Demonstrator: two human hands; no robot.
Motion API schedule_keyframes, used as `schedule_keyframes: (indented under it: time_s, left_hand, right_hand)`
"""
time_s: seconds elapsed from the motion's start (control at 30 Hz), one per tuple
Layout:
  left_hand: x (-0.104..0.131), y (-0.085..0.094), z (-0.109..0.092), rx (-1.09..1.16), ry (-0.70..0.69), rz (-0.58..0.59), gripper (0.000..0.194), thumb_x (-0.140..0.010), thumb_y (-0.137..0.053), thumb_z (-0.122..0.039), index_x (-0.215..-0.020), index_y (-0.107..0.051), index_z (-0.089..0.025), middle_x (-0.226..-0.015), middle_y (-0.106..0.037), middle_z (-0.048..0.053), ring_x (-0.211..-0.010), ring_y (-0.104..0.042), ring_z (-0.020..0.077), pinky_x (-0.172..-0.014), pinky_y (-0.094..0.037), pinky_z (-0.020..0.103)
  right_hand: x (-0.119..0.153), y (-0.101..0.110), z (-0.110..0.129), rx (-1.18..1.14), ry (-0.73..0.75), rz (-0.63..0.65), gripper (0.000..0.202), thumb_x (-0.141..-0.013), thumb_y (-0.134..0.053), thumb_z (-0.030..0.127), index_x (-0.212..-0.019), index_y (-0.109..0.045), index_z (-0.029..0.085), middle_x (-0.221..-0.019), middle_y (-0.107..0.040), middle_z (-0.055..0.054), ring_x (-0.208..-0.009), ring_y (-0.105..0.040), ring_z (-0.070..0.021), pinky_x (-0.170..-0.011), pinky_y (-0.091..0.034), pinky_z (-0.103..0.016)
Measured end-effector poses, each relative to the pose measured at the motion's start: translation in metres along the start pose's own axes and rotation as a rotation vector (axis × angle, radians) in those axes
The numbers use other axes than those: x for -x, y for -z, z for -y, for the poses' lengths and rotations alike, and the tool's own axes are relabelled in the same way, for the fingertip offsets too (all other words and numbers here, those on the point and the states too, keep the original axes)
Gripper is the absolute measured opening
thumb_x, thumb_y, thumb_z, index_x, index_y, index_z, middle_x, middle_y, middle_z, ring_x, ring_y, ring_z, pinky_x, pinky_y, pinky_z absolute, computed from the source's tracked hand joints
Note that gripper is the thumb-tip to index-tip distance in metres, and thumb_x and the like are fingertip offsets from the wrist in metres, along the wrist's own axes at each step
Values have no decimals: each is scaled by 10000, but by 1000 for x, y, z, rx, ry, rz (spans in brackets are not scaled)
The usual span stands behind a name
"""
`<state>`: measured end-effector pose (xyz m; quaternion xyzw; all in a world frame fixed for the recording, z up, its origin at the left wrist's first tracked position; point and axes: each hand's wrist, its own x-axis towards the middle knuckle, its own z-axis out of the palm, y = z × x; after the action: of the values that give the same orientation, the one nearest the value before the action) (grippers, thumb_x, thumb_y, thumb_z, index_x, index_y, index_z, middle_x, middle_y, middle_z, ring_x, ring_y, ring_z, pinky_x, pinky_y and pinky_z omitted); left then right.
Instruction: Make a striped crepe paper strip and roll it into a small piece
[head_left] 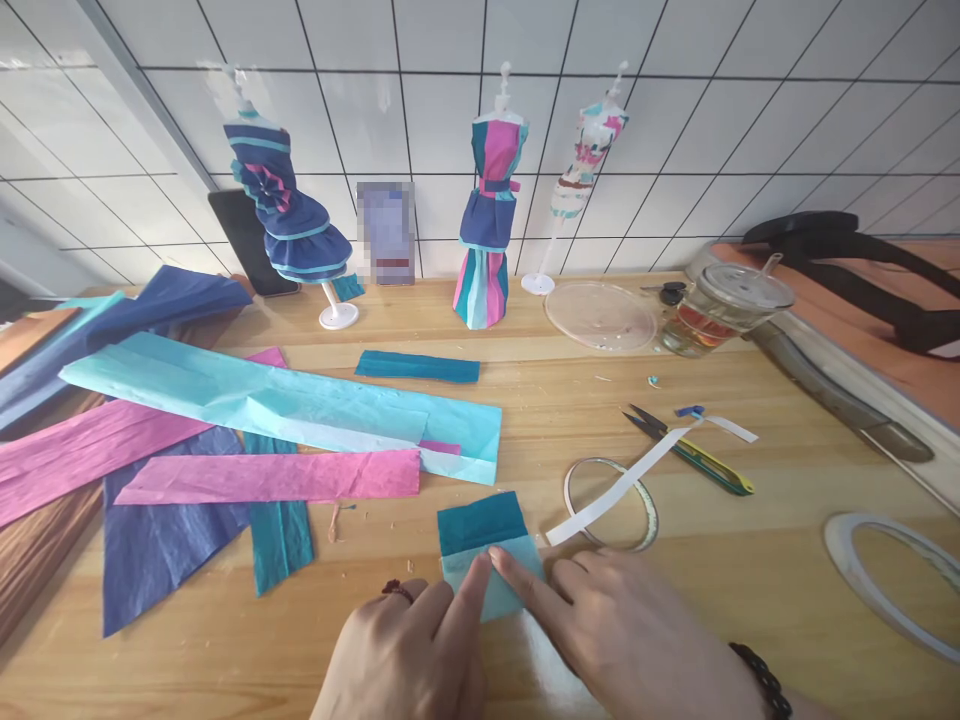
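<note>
A small two-tone piece of crepe paper (481, 524), dark teal above and light aqua below, lies on the table in front of me. My left hand (409, 645) reaches in from the lower left, its index finger stretched onto the line where the two tones meet. Beside it my right hand (626, 625) presses the same line with its index fingertip, almost touching the left one. Both hands are open, with the other fingers bent and grasping nothing visible. Close to my right hand lie a white strip of tape (619, 490) and a tape ring (646, 500).
Yellow-green snips (705, 460) lie at right, near a tape roll (840, 545) and lidded cup (701, 315). Aqua (217, 390), pink (270, 476) and blue (169, 520) crepe strips overlap at left. Dressed mini mannequins (491, 200) stand along the tiled wall.
</note>
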<state>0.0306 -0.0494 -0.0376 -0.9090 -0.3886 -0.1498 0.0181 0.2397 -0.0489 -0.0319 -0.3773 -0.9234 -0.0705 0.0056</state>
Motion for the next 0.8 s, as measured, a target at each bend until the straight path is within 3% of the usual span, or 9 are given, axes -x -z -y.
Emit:
schedule_keyframes:
  time_s: [0.23, 0.47, 0.7, 0.8]
  left_hand:
    - [-4, 1, -5, -115, 41, 31, 361, -832, -465, -381, -1046, -557, -106, -495, -624, -35, -356, -578, 157, -323, -434, 271]
    - [-1, 0, -4, -158, 37, -4, 335, -888, -401, -334, -989, -592, -78, -459, -610, -36, -331, -563, 152, -308, -422, 284]
    - [7, -4, -1, -281, -10, 95, 290, -847, -508, -287, -1060, -574, -101, -495, -617, -42, -378, -580, 146, -337, -414, 260]
    - [6, -2, -1, -304, -21, 73, 255, -807, -560, -264, -1000, -607, -105, -451, -588, -57, -341, -556, 139, -318, -391, 256]
  right_hand:
    - [2, 0, -1, -28, -48, -7, 639, -647, -543, 99, -1268, -413, 178, -620, -562, 18, -521, -508, -147, -506, -220, -297]
    - [4, 1, -2, -22, -64, -36, 559, -668, -570, 92, -1216, -467, 130, -610, -572, 10, -526, -518, -140, -479, -205, -295]
    - [2, 2, 0, -26, -101, 9, 512, -683, -584, 97, -1186, -509, 153, -600, -593, 11, -521, -544, -139, -458, -189, -294]
    - [4, 3, -1, -21, -105, -4, 513, -669, -583, 79, -1175, -518, 132, -600, -602, 10, -516, -552, -140, -453, -197, -296]
